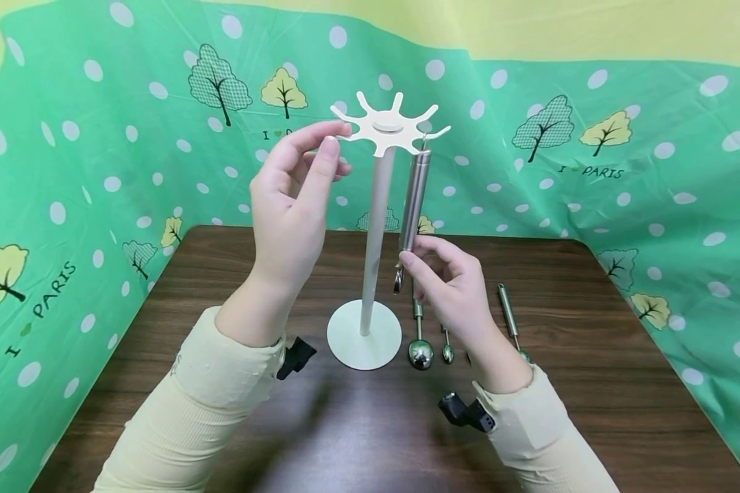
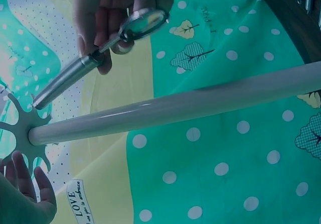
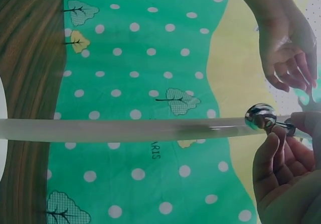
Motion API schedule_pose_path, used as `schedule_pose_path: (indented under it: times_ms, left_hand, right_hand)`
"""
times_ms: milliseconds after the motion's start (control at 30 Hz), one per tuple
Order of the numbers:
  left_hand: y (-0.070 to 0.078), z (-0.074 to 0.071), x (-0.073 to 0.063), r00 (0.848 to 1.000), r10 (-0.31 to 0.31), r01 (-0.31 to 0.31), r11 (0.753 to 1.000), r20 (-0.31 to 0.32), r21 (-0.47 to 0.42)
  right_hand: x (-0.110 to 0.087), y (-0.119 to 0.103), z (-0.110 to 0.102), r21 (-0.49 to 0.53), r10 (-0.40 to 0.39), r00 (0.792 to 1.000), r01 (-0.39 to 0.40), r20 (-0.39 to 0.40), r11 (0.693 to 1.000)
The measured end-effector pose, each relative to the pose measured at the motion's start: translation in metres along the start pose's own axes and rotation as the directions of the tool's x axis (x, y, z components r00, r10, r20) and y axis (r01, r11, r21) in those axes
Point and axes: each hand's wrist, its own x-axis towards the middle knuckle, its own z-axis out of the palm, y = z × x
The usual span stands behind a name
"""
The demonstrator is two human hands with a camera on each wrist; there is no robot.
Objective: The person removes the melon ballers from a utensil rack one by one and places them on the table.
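Observation:
A white utensil stand (image 1: 377, 226) rises from a round base, with a hooked, star-shaped top (image 1: 387, 127). My left hand (image 1: 292, 205) is raised at the left of this top, its thumb and forefinger pinching one hook arm. On the right, my right hand (image 1: 456, 284) pinches a steel melon baller (image 1: 414, 202) low on its thick handle, near the scoop end. The melon baller hangs nearly upright, handle end at a front-right hook; whether its loop is over the hook is too small to tell. The left wrist view shows its round bowl (image 2: 145, 23) beside the fingers.
Behind and below the right hand, several steel utensils lie on the dark wooden table (image 1: 253, 274), among them a round-bowled scoop (image 1: 421, 354), a small spoon-like tool (image 1: 447, 352) and another handle (image 1: 507, 311). A green dotted cloth (image 1: 160, 137) surrounds the table.

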Motion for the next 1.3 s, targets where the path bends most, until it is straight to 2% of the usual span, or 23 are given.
schedule_pose_path:
  times_ms: [67,233,367,500,767,867,1167,1300]
  left_hand:
    - [0.0,0.0,0.001,1.0,-0.011,0.011,1.0,-0.004,-0.003]
    - [-0.001,0.0,0.001,0.997,-0.082,0.082,0.996,-0.016,0.024]
    - [-0.003,-0.001,0.001,0.996,-0.081,0.082,0.994,-0.023,0.078]
    - [-0.004,-0.001,0.003,0.996,-0.089,0.09,0.994,-0.025,0.058]
    - [-0.003,0.001,0.008,0.983,-0.166,0.168,0.985,0.078,-0.024]
    - [-0.003,0.001,0.009,0.98,-0.173,0.175,0.984,0.097,-0.019]
    - [-0.004,0.003,0.009,0.981,-0.183,0.183,0.983,0.068,0.0]
    - [-0.003,0.004,0.009,0.984,-0.168,0.168,0.986,0.055,-0.007]
  right_hand:
    - [-0.001,0.001,0.0,0.009,-0.017,1.0,0.017,0.0,1.0]
    - [-0.003,0.004,-0.001,0.044,-0.082,0.997,0.082,-0.013,0.996]
    - [-0.003,0.003,-0.002,0.077,-0.107,0.994,0.109,-0.024,0.991]
    - [-0.004,-0.001,-0.003,0.11,-0.116,0.992,0.12,-0.043,0.987]
    - [-0.01,-0.005,-0.009,0.153,-0.158,0.985,0.167,-0.068,0.974]
    - [-0.013,-0.005,-0.012,0.156,-0.172,0.982,0.184,-0.082,0.971]
    - [-0.022,0.001,-0.025,0.209,-0.162,0.978,0.188,-0.134,0.96]
    - [-0.025,0.004,-0.031,0.212,-0.15,0.976,0.182,-0.156,0.96]
